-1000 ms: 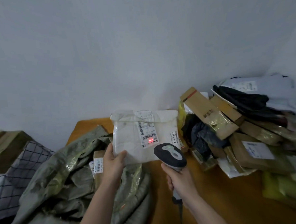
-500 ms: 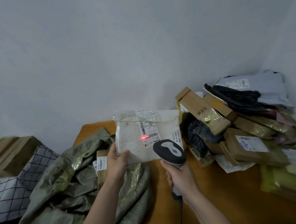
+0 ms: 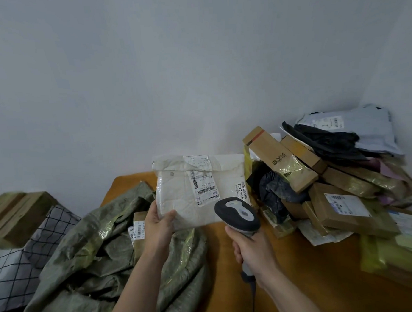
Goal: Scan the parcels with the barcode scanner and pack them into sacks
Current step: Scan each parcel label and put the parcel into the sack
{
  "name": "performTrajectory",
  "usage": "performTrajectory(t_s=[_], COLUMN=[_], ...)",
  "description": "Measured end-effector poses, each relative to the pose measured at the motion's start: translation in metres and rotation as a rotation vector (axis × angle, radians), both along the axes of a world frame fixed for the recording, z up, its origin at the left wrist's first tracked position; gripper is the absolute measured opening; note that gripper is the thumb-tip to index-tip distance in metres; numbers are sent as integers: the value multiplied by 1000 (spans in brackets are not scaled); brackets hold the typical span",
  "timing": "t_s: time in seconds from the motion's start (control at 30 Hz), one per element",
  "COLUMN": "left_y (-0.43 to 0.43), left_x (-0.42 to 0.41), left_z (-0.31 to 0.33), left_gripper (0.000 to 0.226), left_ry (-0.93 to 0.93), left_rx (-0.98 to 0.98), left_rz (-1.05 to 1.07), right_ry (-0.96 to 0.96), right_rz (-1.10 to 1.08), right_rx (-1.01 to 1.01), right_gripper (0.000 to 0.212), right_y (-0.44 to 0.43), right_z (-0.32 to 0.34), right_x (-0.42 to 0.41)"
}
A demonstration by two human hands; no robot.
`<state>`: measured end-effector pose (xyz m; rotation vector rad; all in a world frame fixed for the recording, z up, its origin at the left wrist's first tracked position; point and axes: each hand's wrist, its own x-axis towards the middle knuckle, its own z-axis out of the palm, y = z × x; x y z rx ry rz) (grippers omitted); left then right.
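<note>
The left hand [image 3: 159, 224] pinches a crinkled white padded parcel [image 3: 199, 192] by its lower corner, upright; the right hand [image 3: 251, 247] grips a rounded grey barcode scanner [image 3: 238, 213]. Below lies a woven olive sack [image 3: 98, 257] on the orange counter [image 3: 301, 270].

A sack [image 3: 105, 251] lies left on the table [image 3: 301, 270], the parcel pile [image 3: 333, 185] right, a held parcel [image 3: 190, 197] between.
</note>
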<state>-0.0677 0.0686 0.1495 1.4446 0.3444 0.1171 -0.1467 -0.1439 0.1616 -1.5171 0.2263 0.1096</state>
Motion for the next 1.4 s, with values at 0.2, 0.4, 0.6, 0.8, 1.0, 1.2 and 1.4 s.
performTrajectory(t_s=[0.2, 0.4, 0.6, 0.8, 1.0, 1.2, 1.4], left_y=[5, 16, 59, 118, 185, 238, 246], left_x=[3, 3, -10, -33, -46, -29, 18], left_z=[-1, 6, -11, -44, -73, -75, -94], left_gripper=[42, 41, 34, 17, 40, 90, 100], left_ry=[18, 67, 217, 397, 613, 434, 453], left_rx=[20, -24, -213, -233, 202, 535, 380], left_rz=[12, 105, 370, 429, 294, 112, -275], right_ry=[-6, 5, 96, 122, 81, 103, 111], right_rz=[7, 48, 82, 80, 178, 366, 477], right_rx=[33, 79, 222, 295, 121, -39, -105], right_gripper=[45, 42, 37, 32, 15, 22, 21], right_y=[1, 6, 38, 80, 121, 156, 197], right_z=[-1, -6, -14, -18, -37, -47, -50], right_x=[4, 14, 33, 58, 71, 89, 120])
